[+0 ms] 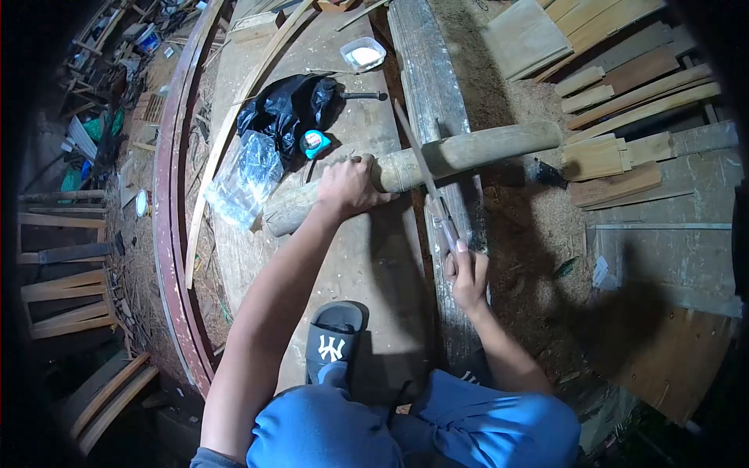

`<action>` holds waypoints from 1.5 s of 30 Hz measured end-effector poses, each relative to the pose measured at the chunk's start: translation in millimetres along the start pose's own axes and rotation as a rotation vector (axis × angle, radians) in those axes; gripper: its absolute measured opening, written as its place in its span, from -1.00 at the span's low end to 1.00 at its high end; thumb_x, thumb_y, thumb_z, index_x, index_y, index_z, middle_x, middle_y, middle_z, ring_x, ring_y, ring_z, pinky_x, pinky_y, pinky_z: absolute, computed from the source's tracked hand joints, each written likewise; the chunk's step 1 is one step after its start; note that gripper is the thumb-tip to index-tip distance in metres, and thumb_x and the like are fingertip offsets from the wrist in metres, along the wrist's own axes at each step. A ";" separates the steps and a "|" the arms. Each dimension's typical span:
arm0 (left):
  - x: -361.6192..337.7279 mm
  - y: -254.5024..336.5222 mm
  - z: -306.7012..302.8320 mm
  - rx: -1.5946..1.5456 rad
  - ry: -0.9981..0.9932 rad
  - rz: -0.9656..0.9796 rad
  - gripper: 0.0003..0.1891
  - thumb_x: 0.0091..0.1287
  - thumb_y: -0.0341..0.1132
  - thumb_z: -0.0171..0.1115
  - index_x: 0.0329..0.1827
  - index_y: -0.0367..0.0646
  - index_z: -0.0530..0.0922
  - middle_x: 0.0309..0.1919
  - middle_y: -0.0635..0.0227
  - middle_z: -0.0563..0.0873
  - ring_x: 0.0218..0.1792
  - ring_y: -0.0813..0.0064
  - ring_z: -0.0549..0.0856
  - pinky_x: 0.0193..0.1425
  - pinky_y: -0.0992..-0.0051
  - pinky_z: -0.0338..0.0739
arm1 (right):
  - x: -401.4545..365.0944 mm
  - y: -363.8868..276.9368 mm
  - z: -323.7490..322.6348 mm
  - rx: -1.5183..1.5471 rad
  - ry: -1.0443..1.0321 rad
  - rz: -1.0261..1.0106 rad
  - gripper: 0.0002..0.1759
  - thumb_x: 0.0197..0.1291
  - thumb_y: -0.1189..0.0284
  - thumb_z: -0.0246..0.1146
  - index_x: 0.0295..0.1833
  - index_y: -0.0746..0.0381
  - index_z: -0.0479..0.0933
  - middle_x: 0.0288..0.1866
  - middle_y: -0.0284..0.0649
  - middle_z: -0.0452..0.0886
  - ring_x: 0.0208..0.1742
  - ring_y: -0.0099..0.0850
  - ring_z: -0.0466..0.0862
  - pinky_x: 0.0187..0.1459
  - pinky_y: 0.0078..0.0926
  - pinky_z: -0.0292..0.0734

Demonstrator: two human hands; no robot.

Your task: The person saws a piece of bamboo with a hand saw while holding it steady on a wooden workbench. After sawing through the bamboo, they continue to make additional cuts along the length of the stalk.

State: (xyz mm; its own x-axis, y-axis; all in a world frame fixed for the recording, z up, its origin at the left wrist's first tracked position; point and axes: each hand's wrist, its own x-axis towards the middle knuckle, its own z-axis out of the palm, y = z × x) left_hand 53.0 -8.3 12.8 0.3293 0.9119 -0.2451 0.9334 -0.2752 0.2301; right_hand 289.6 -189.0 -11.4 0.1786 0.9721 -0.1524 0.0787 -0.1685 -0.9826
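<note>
A thick bamboo pole (495,148) lies across the wooden bench (335,265), its right end reaching out past the bench's edge beam. My left hand (346,186) is wrapped over the pole left of its middle, around a node. Closed on the handle of a handsaw (422,165), my right hand (470,279) is below the pole in view. The narrow blade crosses the top of the bamboo at an angle, with its tip pointing away from me.
Beyond my left hand are a black plastic bag (285,113), a clear bag (246,181), a turquoise tape measure (314,144) and a white tub (363,54). My sandalled foot (334,335) rests on the bench. Boards (601,160) lie at the right over sawdust.
</note>
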 end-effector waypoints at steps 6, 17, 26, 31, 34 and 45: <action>13.2 -7.4 1.4 0.029 -0.029 0.010 -0.12 0.03 0.50 0.45 0.08 -0.17 0.64 -0.04 -0.04 0.80 0.01 -0.06 0.80 0.10 0.06 0.68 | -9.8 2.5 7.6 0.080 -0.032 0.146 -0.25 0.62 -0.01 0.04 -0.64 0.25 0.40 -0.69 -0.37 0.42 -0.63 -0.52 0.42 -0.51 -0.44 0.24; -8.8 -0.1 29.9 0.135 0.333 -0.010 -0.06 0.06 0.45 0.46 0.37 -0.04 0.53 0.16 0.14 0.75 0.24 0.09 0.70 0.28 0.03 0.57 | -2.3 10.1 12.2 -0.037 -0.042 0.088 -0.26 0.64 0.06 0.05 -0.65 0.25 0.42 -0.73 -0.31 0.42 -0.68 -0.47 0.43 -0.53 -0.40 0.28; 16.6 -10.9 -3.3 0.026 0.099 -0.029 -0.17 0.03 0.41 0.50 0.08 -0.16 0.62 0.00 0.05 0.80 0.05 0.05 0.81 0.09 0.10 0.71 | -16.7 -12.6 9.7 -0.105 -0.047 0.107 -0.21 0.64 0.02 0.02 -0.69 0.29 0.41 -0.78 -0.31 0.40 -0.71 -0.44 0.45 -0.56 -0.32 0.23; 20.4 -18.7 -6.0 -0.013 0.057 -0.033 -0.17 0.04 0.44 0.49 0.04 -0.18 0.63 -0.07 0.00 0.81 -0.04 0.02 0.83 0.02 0.09 0.72 | -0.6 -22.2 24.3 -0.208 -0.031 0.101 -0.27 0.66 0.07 0.04 -0.67 0.20 0.36 -0.74 -0.41 0.36 -0.69 -0.60 0.37 -0.59 -0.50 0.18; 24.9 -17.7 -9.0 -0.021 0.052 -0.043 -0.17 0.04 0.46 0.49 0.00 -0.18 0.65 -0.16 0.00 0.81 -0.10 0.00 0.83 -0.02 0.06 0.71 | 7.3 -22.9 22.3 -0.181 0.015 0.083 -0.26 0.65 0.06 0.05 -0.69 0.18 0.36 -0.75 -0.42 0.36 -0.71 -0.59 0.36 -0.61 -0.50 0.16; 14.0 -20.6 -9.6 -0.049 0.036 0.061 -0.13 0.04 0.36 0.52 0.23 -0.12 0.55 0.12 0.03 0.75 0.13 0.02 0.76 0.15 0.09 0.68 | -2.2 -74.0 6.7 -0.102 -0.072 -0.040 -0.42 0.61 0.25 0.16 -0.57 0.26 0.41 -0.67 -0.43 0.41 -0.63 -0.65 0.35 -0.56 -0.50 0.14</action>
State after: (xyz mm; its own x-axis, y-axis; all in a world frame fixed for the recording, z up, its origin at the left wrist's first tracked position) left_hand 36.9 13.1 13.7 0.3790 0.9046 -0.1951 0.9034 -0.3160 0.2899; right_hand 276.8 -177.6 61.0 0.1030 0.9869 -0.1240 0.1847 -0.1414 -0.9726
